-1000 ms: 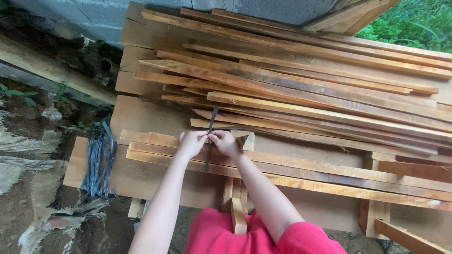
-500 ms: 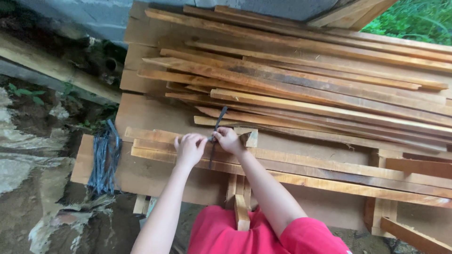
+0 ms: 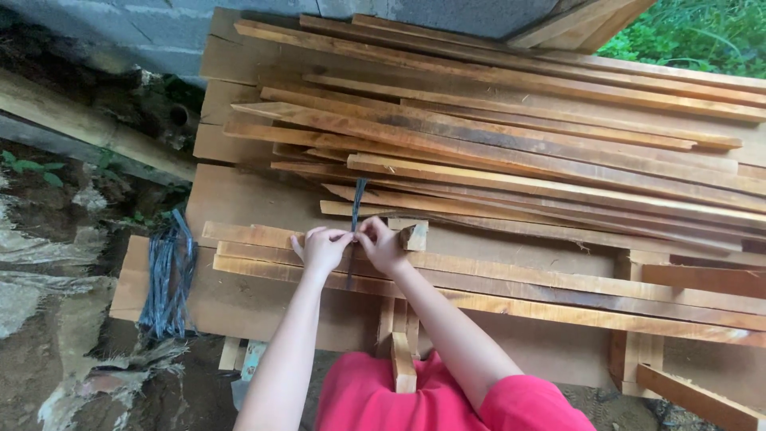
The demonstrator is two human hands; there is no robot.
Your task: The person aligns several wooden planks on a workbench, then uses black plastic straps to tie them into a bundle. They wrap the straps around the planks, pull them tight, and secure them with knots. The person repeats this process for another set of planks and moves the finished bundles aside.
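1. head view, looking down: left hand (image 3: 321, 249) and right hand (image 3: 381, 243) side by side over a small bundle of long thin rough-sawn wooden slats (image 3: 495, 279), fingertips meeting at one spot.
2. both pinched narrow on a dark grey-blue plastic strap (image 3: 357, 203); strap end sticking up past the fingers toward the big pile, lower part running down across the slats between the hands.
3. bundle lying crosswise, left to right, on a broad flat wooden board (image 3: 239, 199); hands near its left end.
4. beyond the hands, a large stack of long reddish-brown wooden planks and strips (image 3: 519, 128), ends staggered, reaching to a grey concrete block wall (image 3: 159, 32).
5. left of the board, near its edge, a loose hank of the same dark grey-blue straps (image 3: 167, 275), well apart from the hands.
6. just beside the right hand, a short pale wooden offcut block (image 3: 413, 235) on the bundle.
7. bottom of frame: red sleeves (image 3: 447, 399), bare forearms; green foliage (image 3: 702, 36) top right.
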